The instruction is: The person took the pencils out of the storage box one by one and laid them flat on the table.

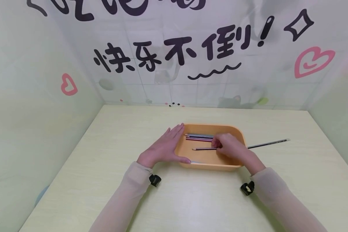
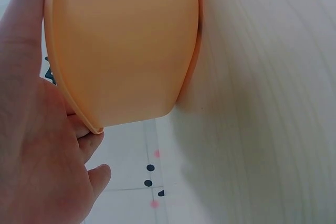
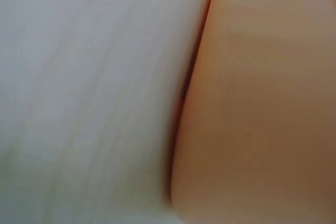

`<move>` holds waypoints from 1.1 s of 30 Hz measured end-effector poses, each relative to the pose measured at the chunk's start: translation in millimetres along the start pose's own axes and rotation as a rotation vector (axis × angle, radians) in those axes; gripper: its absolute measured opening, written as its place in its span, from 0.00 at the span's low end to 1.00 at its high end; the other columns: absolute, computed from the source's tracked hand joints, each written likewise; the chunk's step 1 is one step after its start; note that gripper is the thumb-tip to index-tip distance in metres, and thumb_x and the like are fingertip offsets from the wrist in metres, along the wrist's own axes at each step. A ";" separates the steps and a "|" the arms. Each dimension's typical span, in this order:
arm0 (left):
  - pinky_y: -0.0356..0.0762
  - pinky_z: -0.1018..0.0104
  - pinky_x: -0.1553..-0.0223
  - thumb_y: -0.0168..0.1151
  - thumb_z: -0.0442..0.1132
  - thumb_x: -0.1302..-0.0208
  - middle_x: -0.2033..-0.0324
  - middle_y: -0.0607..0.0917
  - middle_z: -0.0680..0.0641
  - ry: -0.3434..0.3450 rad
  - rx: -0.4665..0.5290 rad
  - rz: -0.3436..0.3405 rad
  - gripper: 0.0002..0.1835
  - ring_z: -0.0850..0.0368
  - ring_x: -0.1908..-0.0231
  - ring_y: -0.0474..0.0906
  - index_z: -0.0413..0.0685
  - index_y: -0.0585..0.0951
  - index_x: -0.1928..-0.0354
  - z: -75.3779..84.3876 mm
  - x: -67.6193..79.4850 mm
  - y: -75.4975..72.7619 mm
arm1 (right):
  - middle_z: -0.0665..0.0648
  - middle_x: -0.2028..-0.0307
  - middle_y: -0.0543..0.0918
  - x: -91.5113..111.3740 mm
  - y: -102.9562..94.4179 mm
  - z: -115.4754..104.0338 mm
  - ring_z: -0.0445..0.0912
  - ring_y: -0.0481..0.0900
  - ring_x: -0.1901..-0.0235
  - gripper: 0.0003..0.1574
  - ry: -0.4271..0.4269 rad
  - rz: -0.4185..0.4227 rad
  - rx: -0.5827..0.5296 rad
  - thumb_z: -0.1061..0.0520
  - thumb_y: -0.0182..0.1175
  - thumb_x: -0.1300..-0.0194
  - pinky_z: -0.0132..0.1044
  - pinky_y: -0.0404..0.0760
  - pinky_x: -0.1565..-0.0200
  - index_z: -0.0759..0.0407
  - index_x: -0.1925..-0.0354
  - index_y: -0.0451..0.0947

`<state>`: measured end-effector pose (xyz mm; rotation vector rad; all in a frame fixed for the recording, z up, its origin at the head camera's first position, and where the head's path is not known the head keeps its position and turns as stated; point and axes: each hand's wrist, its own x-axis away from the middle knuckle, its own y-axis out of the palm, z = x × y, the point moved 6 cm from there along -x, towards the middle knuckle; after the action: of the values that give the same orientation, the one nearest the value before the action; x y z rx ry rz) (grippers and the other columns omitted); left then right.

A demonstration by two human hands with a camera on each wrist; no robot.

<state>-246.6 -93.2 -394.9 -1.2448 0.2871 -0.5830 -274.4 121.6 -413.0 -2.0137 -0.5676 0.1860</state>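
An orange plastic box [image 1: 204,157] with rounded corners sits on the table. My left hand [image 1: 166,146] rests against its left end, fingers mostly straight along the rim and thumb over the near corner. The left wrist view shows those fingers at the rim of the box's outer wall [image 2: 126,51]. Inside the box, my right hand [image 1: 229,146] pinches a dark pencil [image 1: 203,149] whose sharpened tip points left. Several other pencils [image 1: 198,138] lie side by side near the far wall, partly hidden by that hand. The right wrist view shows only the box's outside wall [image 3: 257,103], blurred.
A dark pencil [image 1: 268,143] extends rightward beyond the box's right end; its left end is hidden. Along the near inner wall lies a thin pale strip [image 1: 197,162]. The pale wooden table [image 1: 104,161] is bordered by printed cloth [image 1: 174,91] behind and at both sides.
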 end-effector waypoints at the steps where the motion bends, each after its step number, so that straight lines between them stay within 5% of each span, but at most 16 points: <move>1: 0.35 0.52 0.19 0.67 0.75 0.52 0.19 0.38 0.46 0.001 0.002 -0.001 0.72 0.51 0.20 0.35 0.43 0.38 0.21 0.2 0.0 0.0 | 0.53 0.68 0.83 -0.1 0.4 0.4 0.45 0.75 0.68 0.10 -0.003 -0.004 -0.004 0.71 0.65 0.42 0.35 0.81 0.63 0.59 0.64 0.81; 23: 0.36 0.51 0.19 0.66 0.76 0.52 0.19 0.39 0.46 0.000 -0.020 0.003 0.71 0.50 0.20 0.35 0.42 0.38 0.21 -0.1 -0.5 2.3 | 0.50 0.69 0.81 14.7 -7.7 -17.5 0.41 0.75 0.68 0.11 -0.183 -0.015 -0.123 0.69 0.63 0.45 0.30 0.78 0.66 0.57 0.64 0.79; 33: 0.36 0.51 0.19 0.66 0.75 0.51 0.19 0.39 0.46 -0.001 -0.013 0.006 0.71 0.50 0.20 0.35 0.42 0.38 0.21 0.1 0.3 0.4 | 0.49 0.70 0.80 23.5 -18.1 -28.0 0.39 0.77 0.67 0.12 -0.286 0.035 -0.155 0.69 0.63 0.47 0.41 0.85 0.61 0.57 0.64 0.77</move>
<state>-246.2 -93.2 -395.2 -1.2564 0.2943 -0.5765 -249.3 117.6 -381.0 -2.1642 -0.7449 0.4688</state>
